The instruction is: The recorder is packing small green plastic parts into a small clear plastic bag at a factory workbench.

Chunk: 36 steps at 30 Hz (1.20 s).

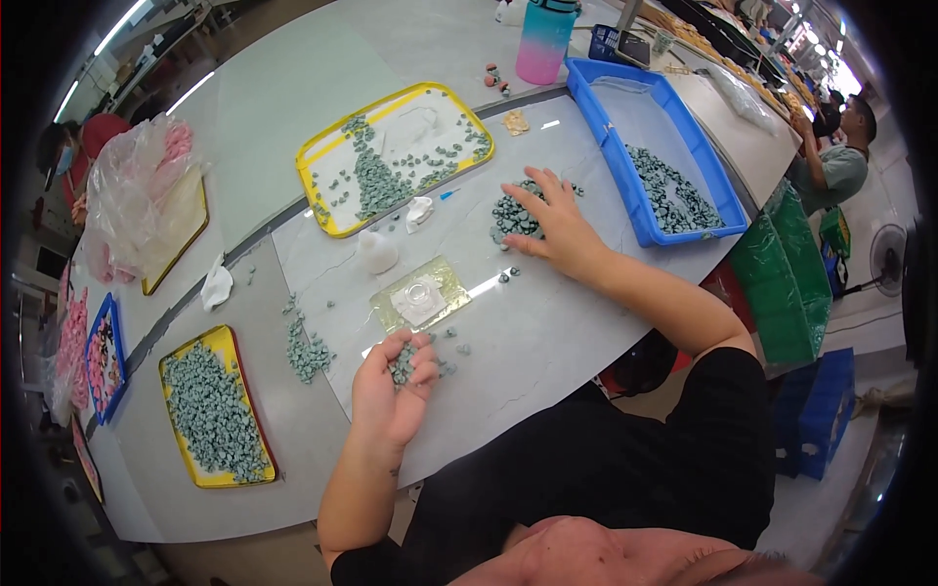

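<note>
- At the right of the room, a pale floor (pixel 879 320), a person (pixel 842 176) in a grey-green shirt and a fan (pixel 887 256) are seen.
- The view is mostly filled by a pale bench (pixel 528 337), crossed by a dark seam.
- A blue tray (pixel 640 112) at the right is part-filled with dark green pieces; paler ones are spread in a far yellow tray (pixel 322 161) and heaped in a near yellow tray (pixel 227 344).
- By the right hand (pixel 569 230), fingers spread wide, a dark green pile (pixel 516 217) is covered in part; contact cannot be told.
- In the left hand (pixel 384 389), small green pieces (pixel 402 368) are cupped by curled fingers.
- Loose pieces appear to be being gathered or sorted; a light, low touch seems called for, lest any be scattered.
</note>
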Each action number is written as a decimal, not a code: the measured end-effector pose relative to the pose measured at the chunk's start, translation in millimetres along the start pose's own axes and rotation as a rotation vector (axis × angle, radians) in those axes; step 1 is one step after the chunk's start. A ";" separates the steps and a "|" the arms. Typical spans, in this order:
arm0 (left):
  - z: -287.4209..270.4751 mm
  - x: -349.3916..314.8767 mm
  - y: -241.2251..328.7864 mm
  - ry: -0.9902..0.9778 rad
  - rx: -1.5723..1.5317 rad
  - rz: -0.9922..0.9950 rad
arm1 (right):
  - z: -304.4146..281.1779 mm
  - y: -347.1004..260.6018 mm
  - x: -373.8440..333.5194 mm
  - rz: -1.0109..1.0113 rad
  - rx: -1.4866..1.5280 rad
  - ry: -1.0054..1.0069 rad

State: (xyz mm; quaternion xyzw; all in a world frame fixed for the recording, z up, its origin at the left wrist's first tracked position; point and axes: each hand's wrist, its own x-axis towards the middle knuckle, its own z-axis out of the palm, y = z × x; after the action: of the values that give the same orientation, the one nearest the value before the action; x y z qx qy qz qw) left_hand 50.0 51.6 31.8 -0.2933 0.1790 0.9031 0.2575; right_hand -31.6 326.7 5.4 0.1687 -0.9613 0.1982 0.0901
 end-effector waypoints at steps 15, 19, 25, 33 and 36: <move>-7.9 20.1 7.6 -0.093 0.012 0.048 | 0.8 -49.5 23.8 -0.159 0.111 -0.586; -2.9 31.1 0.3 -0.109 0.310 0.129 | 6.8 -54.7 25.2 -0.209 0.306 -0.413; -14.7 48.0 3.0 -0.047 0.534 0.149 | 33.3 -73.2 24.2 -0.204 0.760 -0.221; -24.1 52.8 17.8 -0.037 0.515 0.221 | 60.3 -84.9 30.8 -0.587 0.565 0.020; -27.0 50.3 21.2 -0.008 0.523 0.248 | 64.2 -91.0 31.6 -0.607 0.558 0.020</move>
State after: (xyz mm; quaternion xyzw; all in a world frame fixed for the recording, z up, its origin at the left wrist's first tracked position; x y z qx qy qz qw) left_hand 14.8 39.9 -16.5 -0.1893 0.4393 0.8520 0.2127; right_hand -34.9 212.5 -13.1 0.4607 -0.7762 0.4175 0.1044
